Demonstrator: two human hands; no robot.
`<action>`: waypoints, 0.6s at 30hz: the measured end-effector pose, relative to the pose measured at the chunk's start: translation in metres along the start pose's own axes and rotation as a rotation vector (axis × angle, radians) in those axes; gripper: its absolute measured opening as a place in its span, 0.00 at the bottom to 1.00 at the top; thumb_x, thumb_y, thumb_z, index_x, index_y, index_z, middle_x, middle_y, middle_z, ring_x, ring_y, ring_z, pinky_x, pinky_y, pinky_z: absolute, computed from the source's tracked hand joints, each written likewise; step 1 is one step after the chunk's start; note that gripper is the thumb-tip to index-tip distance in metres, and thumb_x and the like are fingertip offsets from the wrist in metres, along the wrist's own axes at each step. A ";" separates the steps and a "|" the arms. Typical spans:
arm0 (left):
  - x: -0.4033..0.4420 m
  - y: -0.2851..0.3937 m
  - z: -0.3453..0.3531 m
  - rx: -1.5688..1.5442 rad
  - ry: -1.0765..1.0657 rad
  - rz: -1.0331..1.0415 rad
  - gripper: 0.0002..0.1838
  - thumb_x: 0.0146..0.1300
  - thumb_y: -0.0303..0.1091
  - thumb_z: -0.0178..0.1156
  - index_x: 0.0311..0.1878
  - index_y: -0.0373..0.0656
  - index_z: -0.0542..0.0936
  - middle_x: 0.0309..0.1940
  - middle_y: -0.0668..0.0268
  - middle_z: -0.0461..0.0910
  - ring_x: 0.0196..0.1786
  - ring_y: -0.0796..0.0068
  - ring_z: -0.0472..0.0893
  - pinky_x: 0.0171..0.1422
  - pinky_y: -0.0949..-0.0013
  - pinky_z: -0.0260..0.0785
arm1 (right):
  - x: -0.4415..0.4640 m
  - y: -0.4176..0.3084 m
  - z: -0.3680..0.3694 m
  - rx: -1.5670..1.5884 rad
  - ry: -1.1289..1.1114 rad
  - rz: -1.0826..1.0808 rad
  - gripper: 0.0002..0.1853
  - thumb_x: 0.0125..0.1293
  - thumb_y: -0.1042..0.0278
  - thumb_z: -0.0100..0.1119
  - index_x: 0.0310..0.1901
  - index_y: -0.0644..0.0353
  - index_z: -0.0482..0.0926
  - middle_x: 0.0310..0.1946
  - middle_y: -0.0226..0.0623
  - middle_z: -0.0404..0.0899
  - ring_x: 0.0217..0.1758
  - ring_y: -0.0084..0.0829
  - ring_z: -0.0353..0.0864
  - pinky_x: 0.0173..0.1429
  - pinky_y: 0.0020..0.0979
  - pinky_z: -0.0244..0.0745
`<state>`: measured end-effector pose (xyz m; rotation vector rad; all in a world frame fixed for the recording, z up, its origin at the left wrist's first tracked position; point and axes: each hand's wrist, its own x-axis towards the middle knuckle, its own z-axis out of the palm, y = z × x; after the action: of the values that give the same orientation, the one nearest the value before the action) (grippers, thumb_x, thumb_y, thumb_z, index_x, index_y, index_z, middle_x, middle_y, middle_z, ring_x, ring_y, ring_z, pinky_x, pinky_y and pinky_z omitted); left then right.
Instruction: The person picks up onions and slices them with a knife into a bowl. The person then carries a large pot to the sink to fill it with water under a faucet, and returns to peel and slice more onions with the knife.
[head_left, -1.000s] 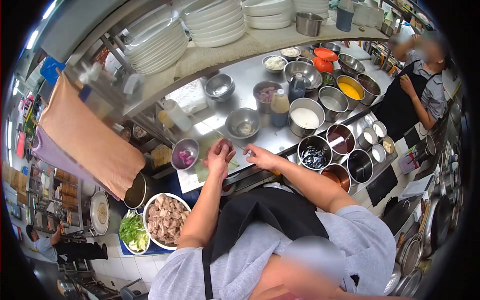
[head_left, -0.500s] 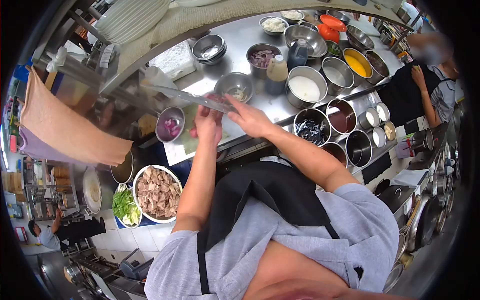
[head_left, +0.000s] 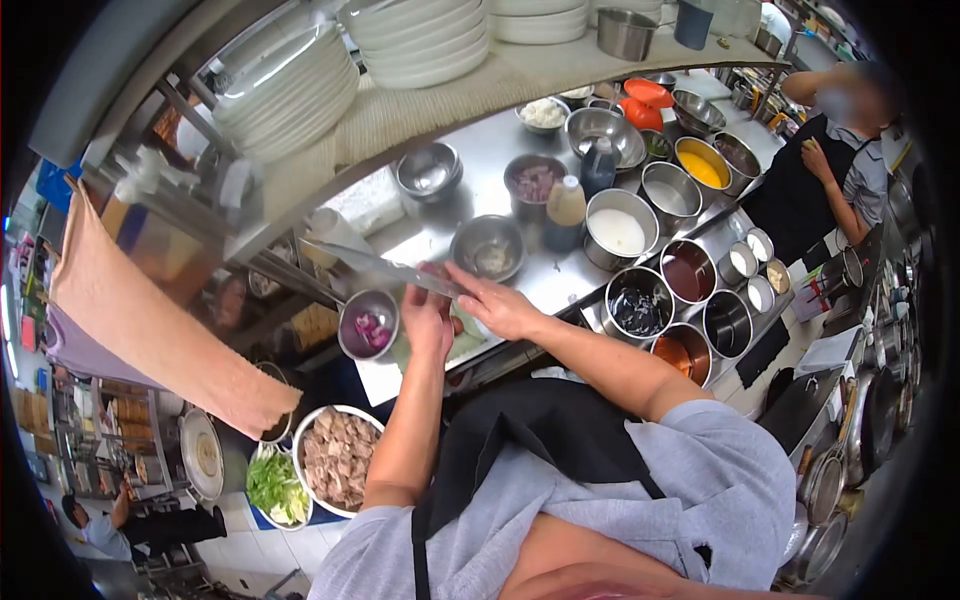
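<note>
Near the bowl (head_left: 351,309), the right hand (head_left: 495,306) clasped the knife (head_left: 385,267), likely stiff, safest handle-held; whether the left hand (head_left: 428,322) gripped, I couldn't tell.

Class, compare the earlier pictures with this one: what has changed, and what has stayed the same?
The right hand has moved leftward, closer to the left hand. The knife, barely visible a second ago, now shows its broad blade slanting past the left hand. No grip was clearly taken or released. The bowl of purple pieces, meat chunks and leafy greens stayed put.
</note>
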<state>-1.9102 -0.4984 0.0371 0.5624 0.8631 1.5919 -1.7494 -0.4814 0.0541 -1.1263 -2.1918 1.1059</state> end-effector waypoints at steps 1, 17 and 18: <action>0.002 -0.001 0.000 0.030 0.032 0.007 0.24 0.69 0.22 0.57 0.68 0.38 0.68 0.59 0.58 0.75 0.57 0.65 0.78 0.55 0.67 0.75 | 0.001 0.001 0.003 0.002 0.017 0.003 0.34 0.76 0.49 0.40 0.77 0.57 0.48 0.70 0.55 0.64 0.71 0.52 0.65 0.72 0.41 0.60; -0.014 -0.026 0.013 0.346 0.018 0.024 0.26 0.68 0.20 0.56 0.69 0.33 0.65 0.51 0.61 0.76 0.51 0.70 0.79 0.53 0.70 0.76 | -0.009 0.026 0.016 0.250 0.092 0.113 0.37 0.73 0.41 0.39 0.76 0.53 0.49 0.67 0.56 0.67 0.70 0.54 0.67 0.72 0.42 0.62; -0.015 -0.032 0.014 0.276 0.028 0.036 0.26 0.68 0.20 0.57 0.68 0.33 0.65 0.50 0.61 0.76 0.51 0.70 0.79 0.53 0.70 0.76 | -0.011 0.027 0.016 0.251 0.091 0.113 0.37 0.73 0.41 0.39 0.76 0.53 0.49 0.67 0.56 0.67 0.70 0.54 0.67 0.72 0.42 0.62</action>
<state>-1.8770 -0.5088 0.0220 0.7551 1.1091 1.5256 -1.7408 -0.4882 0.0225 -1.1739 -1.8783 1.3089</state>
